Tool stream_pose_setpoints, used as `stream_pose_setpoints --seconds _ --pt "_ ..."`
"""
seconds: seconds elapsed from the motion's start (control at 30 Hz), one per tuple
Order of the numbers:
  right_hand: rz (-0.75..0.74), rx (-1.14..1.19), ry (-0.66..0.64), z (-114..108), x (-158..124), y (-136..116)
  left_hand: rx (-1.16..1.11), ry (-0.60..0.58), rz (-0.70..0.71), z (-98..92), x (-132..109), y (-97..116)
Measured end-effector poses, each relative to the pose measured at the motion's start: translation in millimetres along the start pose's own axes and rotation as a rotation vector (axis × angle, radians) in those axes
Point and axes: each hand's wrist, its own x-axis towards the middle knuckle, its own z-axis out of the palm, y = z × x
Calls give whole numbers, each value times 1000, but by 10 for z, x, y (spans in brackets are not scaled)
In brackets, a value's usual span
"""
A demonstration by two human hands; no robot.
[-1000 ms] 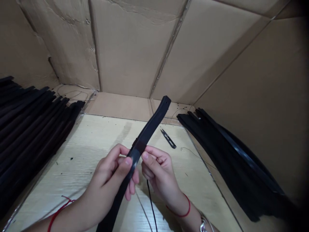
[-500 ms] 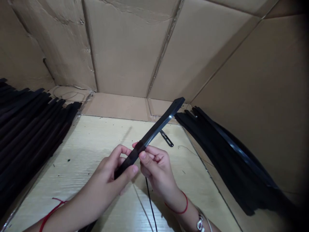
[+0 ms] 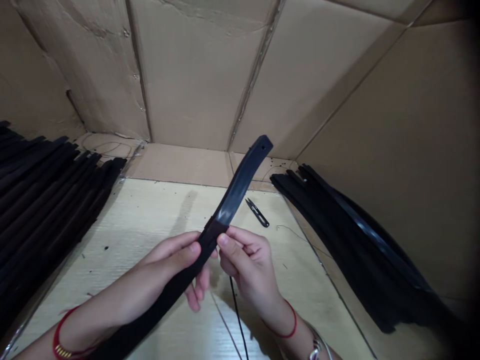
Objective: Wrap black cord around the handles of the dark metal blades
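Two hands on one black strip (image 3: 234,192), is that it?

Yes. It's a long, bendy strip, tilted across the middle of the view, with its top end up over the table and a small hole near its tip. A brownish band wraps it just above the hands (image 3: 216,231).

And the fingers?

The left hand (image 3: 176,265) has its thumb (image 3: 192,248) pressed along the strip, and its fingers curl beneath, slightly spread. The right hand (image 3: 247,265) pinches the strip's edge at the band between thumb and curled fingers. The lower end runs under the left forearm and off the bottom of the view.

Any writing on it?

None I can make out; it's too dark and shiny to tell. The small black thread snips (image 3: 258,212) show no readable label either.

What's around it?

A thin black cord (image 3: 236,305) drops below the hands, and its upper end is hidden. Black strips lie stacked at left (image 3: 48,185) and piled at right (image 3: 337,235), both beside a pale wood-grain table (image 3: 123,220). Creased cardboard walls (image 3: 195,75) rise behind. A red string bracelet (image 3: 62,340) circles the left wrist.
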Motion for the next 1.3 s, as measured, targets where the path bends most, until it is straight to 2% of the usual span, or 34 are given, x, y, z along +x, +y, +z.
stream_pose_setpoints --seconds 0.07,0.1,0.27,0.37,0.43,0.57,0.6,0.67,0.73,0.8,0.9,1.0,1.17,1.3 --pt "9 18 -34 -4 12 -12 86 64 26 24 -32 42" --pt "20 43 -60 -9 18 -16 73 60 28 35 -46 51" --pt "99 251 -210 -29 13 -2 -205 -93 -22 37 -47 -26" --pt "109 237 -154 -16 -2 23 -165 -102 -49 28 -48 -64" --pt "109 205 -60 3 2 38 34 -6 -40 38 -71 -69" --pt "78 153 61 35 34 66 708 385 106 71 -102 -119" --pt "67 144 64 38 40 73 867 445 156 72 -95 -143" --pt "54 125 53 32 47 89 1071 467 273 62 -68 -190" --pt "43 100 40 14 54 99 1121 411 391 44 -42 -211" --pt "39 87 20 -7 63 100 1089 357 434 36 -35 -195" --pt "49 119 -28 -22 78 94 941 338 347 55 -51 -134" --pt "56 138 -45 -11 72 100 565 300 232 96 -47 -99" --pt "-31 97 0 -8 35 103 -62 79 146 86 40 -112" --pt "-42 106 -80 -51 41 87 -386 -71 -15 -22 86 -142"
